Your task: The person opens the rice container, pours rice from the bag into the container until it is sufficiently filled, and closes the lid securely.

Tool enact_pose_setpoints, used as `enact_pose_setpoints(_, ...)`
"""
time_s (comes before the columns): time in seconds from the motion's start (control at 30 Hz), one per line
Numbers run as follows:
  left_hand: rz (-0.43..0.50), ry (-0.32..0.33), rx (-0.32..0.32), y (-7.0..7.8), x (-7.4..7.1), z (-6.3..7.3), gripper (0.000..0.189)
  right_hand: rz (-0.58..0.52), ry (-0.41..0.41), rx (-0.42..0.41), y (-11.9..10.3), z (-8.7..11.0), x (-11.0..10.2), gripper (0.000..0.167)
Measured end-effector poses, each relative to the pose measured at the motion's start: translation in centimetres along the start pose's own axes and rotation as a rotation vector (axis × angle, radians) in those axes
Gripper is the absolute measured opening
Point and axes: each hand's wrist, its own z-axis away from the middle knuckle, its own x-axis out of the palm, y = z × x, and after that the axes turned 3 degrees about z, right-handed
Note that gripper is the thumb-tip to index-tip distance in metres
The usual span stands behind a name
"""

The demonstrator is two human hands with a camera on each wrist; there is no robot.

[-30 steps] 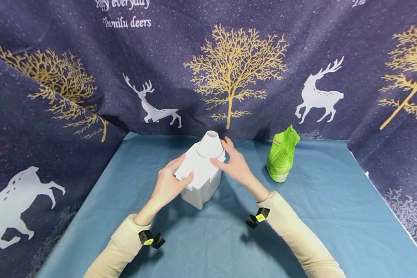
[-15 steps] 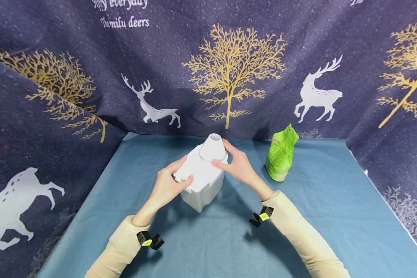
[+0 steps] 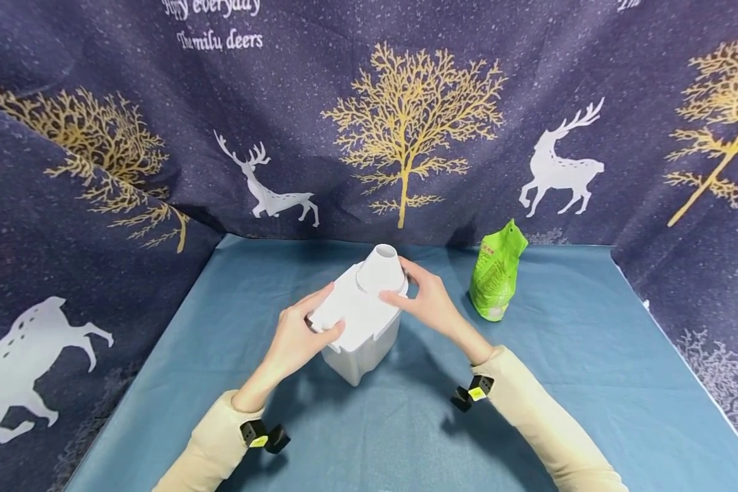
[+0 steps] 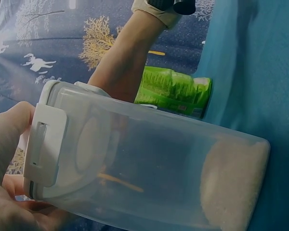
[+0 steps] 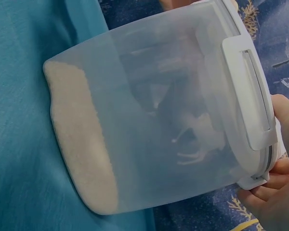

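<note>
A translucent storage container (image 3: 363, 359) stands on the blue cloth in the middle of the head view. Its white lid (image 3: 347, 311) carries a white cone-shaped piece (image 3: 382, 272) at the far end. Pale fine-grained contents fill the bottom, seen as a layer (image 4: 233, 183) in the left wrist view and as a band (image 5: 82, 139) in the right wrist view. My left hand (image 3: 296, 336) grips the lid's near left end, thumb on top. At the far right end, my right hand (image 3: 432, 301) grips the lid beside the cone. Side clips (image 5: 250, 94) lie flat against the container.
A green printed bag (image 3: 497, 273) stands upright at the back right of the blue-covered table (image 3: 566, 342). Behind it hangs a dark blue cloth (image 3: 344, 75) with deer and trees. Both sleeves carry small black cameras.
Both hands keep their grip on the container. The container has shifted slightly toward me and to the right, its coned end most. My right hand has moved along with it.
</note>
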Motion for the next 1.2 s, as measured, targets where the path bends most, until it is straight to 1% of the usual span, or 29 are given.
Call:
enact_pose_setpoints(0.13,-0.003,-0.010,-0.002,0.1,0.1,0.4,0.063,0.004,-0.004,-0.008,-0.2,0.6,-0.2,0.068)
enact_pose_setpoints(0.43,0.002,-0.022,0.038,0.4,0.5,1.2,0.062,0.014,0.000,-0.020,-0.3,2.1,-0.6,0.069)
enact_pose_setpoints(0.6,0.000,-0.027,0.043,0.7,0.5,1.5,0.063,0.015,-0.006,-0.009,-0.4,2.6,-0.8,0.070)
enact_pose_setpoints(0.77,-0.010,-0.033,0.039,0.8,0.6,1.8,0.063,0.006,-0.015,0.010,-0.7,3.0,-1.0,0.070)
enact_pose_setpoints(0.93,-0.009,-0.039,0.022,0.8,0.7,2.0,0.064,0.000,-0.021,0.017,-0.8,3.2,-1.0,0.070)
enact_pose_setpoints(1.2,0.006,-0.014,0.005,1.2,1.0,2.4,0.064,-0.017,-0.033,0.028,-0.7,3.2,-1.0,0.072)
